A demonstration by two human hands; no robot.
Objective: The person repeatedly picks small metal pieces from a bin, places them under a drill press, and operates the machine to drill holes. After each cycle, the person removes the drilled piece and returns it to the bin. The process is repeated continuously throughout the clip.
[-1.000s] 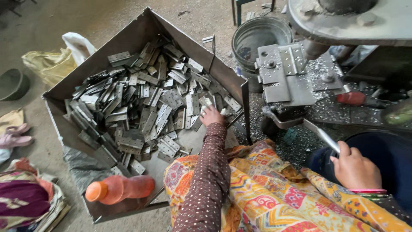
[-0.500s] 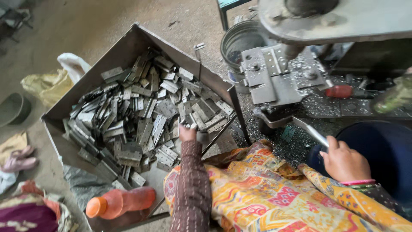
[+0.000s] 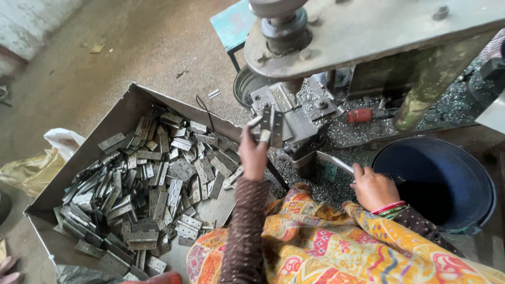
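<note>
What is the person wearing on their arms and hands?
Both hands are bare, with no gloves. The left hand comes out of a long, snug, dark brown sleeve covered in tiny pale dots. The right hand has red and green bangles at the wrist, above the same dotted brown sleeve. A bright yellow-orange patterned cloth drapes below both arms.

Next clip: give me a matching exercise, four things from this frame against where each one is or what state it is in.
Things:
1. left hand
2. right hand
3. blue bucket
4. metal tray

States:
A. heaped with flat metal hinges
B. raised, gripping a hinge plate
C. holding a thin metal rod
D. dark inside, right of the hands

Pairs: 1-B, 2-C, 3-D, 4-A
</note>
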